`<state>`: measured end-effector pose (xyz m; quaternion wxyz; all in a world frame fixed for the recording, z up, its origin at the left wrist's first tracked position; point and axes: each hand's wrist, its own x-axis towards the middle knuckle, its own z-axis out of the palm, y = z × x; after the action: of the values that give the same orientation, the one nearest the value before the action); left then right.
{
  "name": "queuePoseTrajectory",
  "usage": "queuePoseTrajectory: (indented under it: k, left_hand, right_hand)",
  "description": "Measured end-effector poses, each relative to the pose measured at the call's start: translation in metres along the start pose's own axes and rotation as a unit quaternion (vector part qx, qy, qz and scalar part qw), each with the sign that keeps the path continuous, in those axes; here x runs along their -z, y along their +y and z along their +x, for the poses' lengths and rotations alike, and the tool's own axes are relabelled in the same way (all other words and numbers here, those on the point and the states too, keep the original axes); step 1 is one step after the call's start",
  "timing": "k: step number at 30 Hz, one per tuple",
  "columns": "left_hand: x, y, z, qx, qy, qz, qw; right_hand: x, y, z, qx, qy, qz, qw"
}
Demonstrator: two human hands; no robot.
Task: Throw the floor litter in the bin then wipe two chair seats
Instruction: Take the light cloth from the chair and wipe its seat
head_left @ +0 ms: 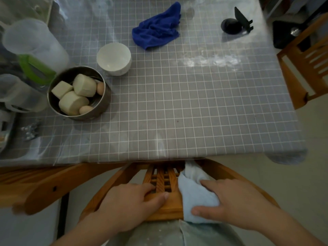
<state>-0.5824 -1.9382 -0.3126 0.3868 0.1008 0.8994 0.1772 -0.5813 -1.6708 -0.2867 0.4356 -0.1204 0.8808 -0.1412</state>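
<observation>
I'm at my dining table point(177, 103) at home: grid-patterned cloth under clear plastic, a steel pot of steamed buns and eggs point(78, 94) at ten o'clock, a white bowl point(114, 58) beside it, wooden chairs point(301, 68) around.

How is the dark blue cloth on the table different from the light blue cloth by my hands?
The dark blue cloth lies crumpled and untouched on the far part of the table; the light blue cloth is draped over the back of the wooden chair at the near edge, under the right hand. The dark one is deep royal blue, the light one pale. The dark one is bunched up, the light one hangs in smoother folds. Both look like soft wiping cloths.
</observation>
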Motion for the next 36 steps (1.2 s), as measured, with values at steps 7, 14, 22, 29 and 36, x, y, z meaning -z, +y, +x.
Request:
queuePoseTrajectory:
  k: [7,14,22,29,36]
  left_hand:
    - [0.005,0.006,-0.002,0.006,-0.019,0.004,1.0]
    - [0.022,0.036,-0.015,-0.012,0.145,0.209,0.967]
    - [0.021,0.153,-0.041,-0.055,0.36,0.142,0.921]
    - [0.015,0.318,-0.013,-0.168,0.434,0.124,0.877]
    - [0.012,0.452,0.027,-0.257,0.437,0.169,0.845]
  right_hand:
    - [-0.002,-0.002,-0.004,-0.035,-0.002,0.049,0.998]
    - [0.0,0.005,-0.022,0.004,0.174,-0.039,0.984]
    - [0.017,0.101,-0.102,0.015,0.477,0.034,0.878]
    - [0.035,0.209,-0.189,-0.077,0.587,0.021,0.805]
    - [0.056,0.288,-0.254,-0.159,0.652,0.013,0.741]
